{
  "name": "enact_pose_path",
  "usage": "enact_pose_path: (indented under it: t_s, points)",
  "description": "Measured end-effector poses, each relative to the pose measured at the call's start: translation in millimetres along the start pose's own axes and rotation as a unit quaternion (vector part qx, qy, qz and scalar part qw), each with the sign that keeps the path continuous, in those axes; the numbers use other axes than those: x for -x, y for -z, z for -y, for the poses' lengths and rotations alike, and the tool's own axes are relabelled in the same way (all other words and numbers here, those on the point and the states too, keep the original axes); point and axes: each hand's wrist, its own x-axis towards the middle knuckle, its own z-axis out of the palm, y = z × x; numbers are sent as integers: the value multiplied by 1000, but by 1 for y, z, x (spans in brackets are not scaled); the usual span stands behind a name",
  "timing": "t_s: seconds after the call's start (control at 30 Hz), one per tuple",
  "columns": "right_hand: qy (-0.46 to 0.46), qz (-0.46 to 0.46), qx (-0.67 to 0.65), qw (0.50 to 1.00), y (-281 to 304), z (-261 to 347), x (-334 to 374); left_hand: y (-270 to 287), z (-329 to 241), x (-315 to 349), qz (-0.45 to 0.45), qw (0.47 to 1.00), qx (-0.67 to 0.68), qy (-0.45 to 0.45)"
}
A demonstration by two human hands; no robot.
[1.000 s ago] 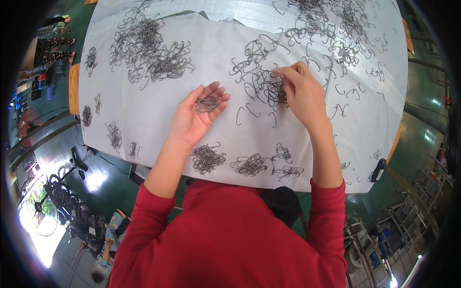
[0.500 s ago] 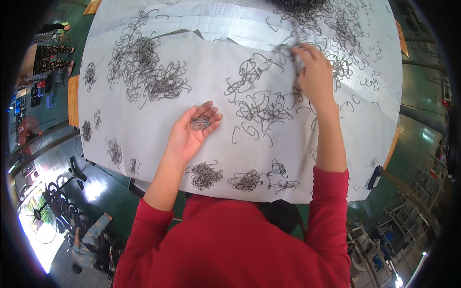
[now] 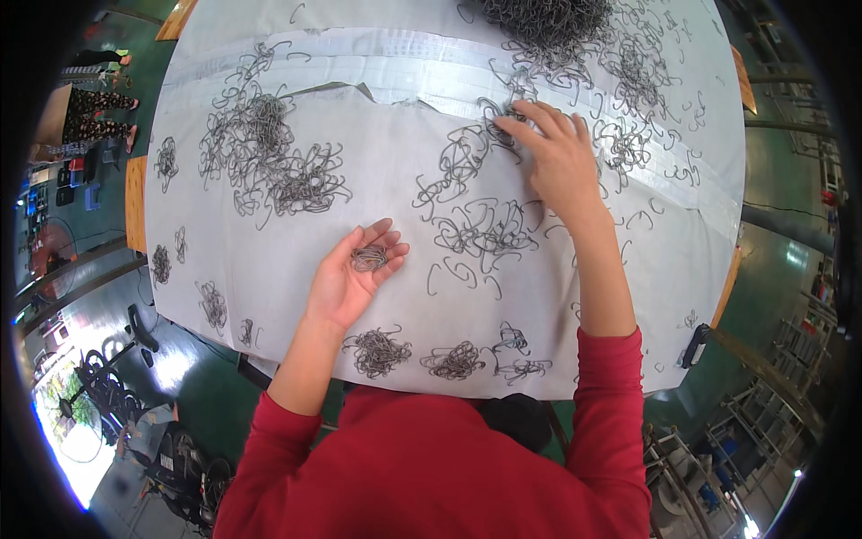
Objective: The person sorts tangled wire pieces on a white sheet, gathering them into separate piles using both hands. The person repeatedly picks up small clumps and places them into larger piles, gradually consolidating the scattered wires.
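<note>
On a table covered with grey-white sheeting (image 3: 377, 162) lie many thin grey S-shaped wire hooks. Palm up over the middle, my left hand (image 3: 355, 265) cradles a small bundle of these wire hooks (image 3: 369, 259), its fingers curled loosely round them. My right hand (image 3: 561, 162) reaches palm down to the far right of centre. Its thumb and fingers are apart, with the tips at a cluster of loose hooks (image 3: 503, 126). Nearer me spread more scattered hooks (image 3: 485, 232). Whether a hook sits between the right fingertips cannot be made out.
A dense dark heap of hooks (image 3: 548, 20) stands at the far edge. A tangled group (image 3: 305, 187) lies left, and small piles (image 3: 379, 352) line the near edge. A black object (image 3: 695, 346) rests at the right corner. Another person (image 3: 94, 112) is beyond the left side.
My right hand has moved left and a little nearer, from the far hooks to the cluster left of it. My left hand keeps its bundle. The whole view has shifted slightly.
</note>
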Motion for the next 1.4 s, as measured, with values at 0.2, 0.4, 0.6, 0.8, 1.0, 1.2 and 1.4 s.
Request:
enact_pose_path:
  t_s: [0.2, 0.4, 0.6, 0.8, 1.0, 1.2, 1.4]
  points:
    - [-161, -6, -83, 983, 21, -22, 1, -1, 1, 2, -5, 1000, 1, -4]
    - [-248, 43, -123, 960, 9, -13, -24, 0, -1, 1, -1, 1000, 2, 6]
    - [-268, 76, 32, 960, -28, 37, -50, -4, 1, 0, -9, 1000, 7, 3]
    - [-251, 37, -414, 874, -14, 9, -14, -2, -1, 3, -8, 1000, 20, 8]
    - [-398, -72, -558, 725, 23, -45, 25, -1, 0, 2, 5, 1000, 16, 11]
    - [-351, -71, -373, 856, 27, -56, -6, -3, -1, 1, 3, 1000, 14, 9]
    - [-216, 9, -91, 972, 9, -32, -12, -2, -1, 1, -2, 1000, 12, 0]
